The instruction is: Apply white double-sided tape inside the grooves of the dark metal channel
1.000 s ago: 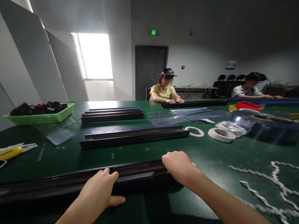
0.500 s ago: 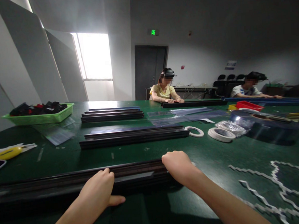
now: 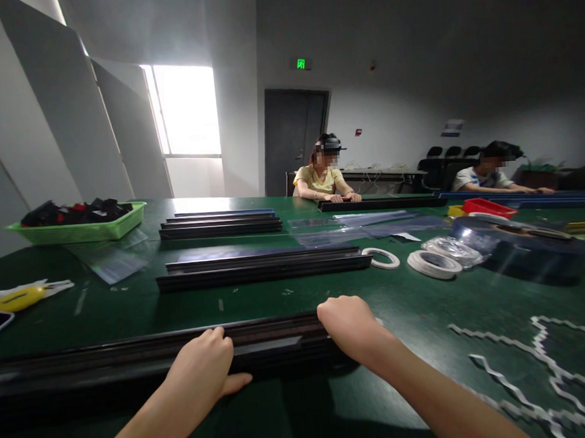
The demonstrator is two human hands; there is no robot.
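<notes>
L hand (image 3: 202,365) now sits a bit further right along the black strips (image 3: 107,365) vs 0.5 s ago, fingers draped over the top, thumb on the table (image 3: 419,303) in front. R hand (image 3: 350,325) unchanged, curled over the strips' right end. Strips lie at the near table edge. Hands apart.

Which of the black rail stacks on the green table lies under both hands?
The nearest black rail stack, along the front edge: left hand and right hand rest on it. The others lie farther back, untouched by these hands.
</notes>
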